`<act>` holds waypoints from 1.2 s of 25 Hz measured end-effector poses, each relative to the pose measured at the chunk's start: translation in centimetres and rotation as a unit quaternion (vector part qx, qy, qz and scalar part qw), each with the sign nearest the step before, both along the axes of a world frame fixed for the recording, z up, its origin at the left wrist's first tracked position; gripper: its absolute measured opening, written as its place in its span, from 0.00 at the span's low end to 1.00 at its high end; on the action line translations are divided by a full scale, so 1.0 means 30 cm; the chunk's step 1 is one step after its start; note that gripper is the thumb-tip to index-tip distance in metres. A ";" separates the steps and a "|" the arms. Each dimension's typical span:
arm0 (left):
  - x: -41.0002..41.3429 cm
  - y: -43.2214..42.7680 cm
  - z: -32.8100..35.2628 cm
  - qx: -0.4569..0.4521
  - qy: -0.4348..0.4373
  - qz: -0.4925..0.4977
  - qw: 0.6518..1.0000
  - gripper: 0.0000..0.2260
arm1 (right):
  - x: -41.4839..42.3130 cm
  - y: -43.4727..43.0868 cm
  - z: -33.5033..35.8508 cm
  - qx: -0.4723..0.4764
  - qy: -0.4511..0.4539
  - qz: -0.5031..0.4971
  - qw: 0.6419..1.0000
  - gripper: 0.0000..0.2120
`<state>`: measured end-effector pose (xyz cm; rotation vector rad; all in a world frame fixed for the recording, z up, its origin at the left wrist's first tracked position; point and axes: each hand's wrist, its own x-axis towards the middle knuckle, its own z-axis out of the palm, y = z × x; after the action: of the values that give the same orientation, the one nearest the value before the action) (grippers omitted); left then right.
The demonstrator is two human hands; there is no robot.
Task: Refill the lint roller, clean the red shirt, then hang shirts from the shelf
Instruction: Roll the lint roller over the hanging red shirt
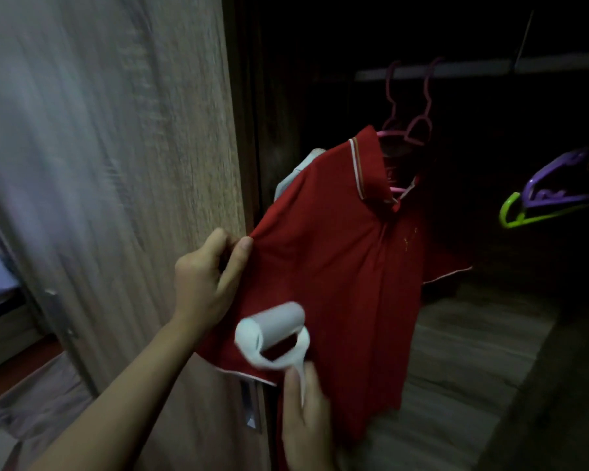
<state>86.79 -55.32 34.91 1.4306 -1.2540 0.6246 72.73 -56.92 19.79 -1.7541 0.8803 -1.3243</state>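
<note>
A red polo shirt hangs on a pink hanger from the wardrobe rail. My left hand pinches the shirt's left sleeve and pulls it taut. In my right hand is the handle of a white lint roller. Its roll lies against the lower part of that sleeve and looks blurred.
A wooden wardrobe door stands open on the left. Behind the red shirt hangs a pale garment. Purple and green hangers hang empty at the right. A wooden shelf lies below, inside the dark wardrobe.
</note>
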 end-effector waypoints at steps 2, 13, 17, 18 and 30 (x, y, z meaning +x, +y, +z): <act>0.002 -0.001 0.000 0.001 -0.003 0.004 1.000 0.16 | 0.011 -0.010 0.000 0.023 -0.001 0.013 1.000 0.34; 0.011 -0.010 -0.003 0.010 -0.004 0.008 1.000 0.15 | 0.002 -0.411 0.161 -0.070 -0.012 -0.032 0.997 0.16; 0.011 -0.007 -0.004 0.003 -0.006 0.009 1.000 0.15 | -0.043 -0.320 -0.253 0.050 0.122 -0.005 0.991 0.41; 0.012 -0.007 -0.007 0.007 -0.007 0.012 1.000 0.15 | -0.049 -0.314 -0.344 0.091 0.167 -0.013 0.982 0.47; 0.015 0.000 -0.007 0.009 -0.004 -0.004 1.000 0.12 | -0.116 -0.400 -0.035 0.047 0.102 -0.021 0.993 0.06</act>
<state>87.26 -55.32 34.70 1.4386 -1.2754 0.6148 69.25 -68.92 18.73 -1.8278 1.0796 -1.1242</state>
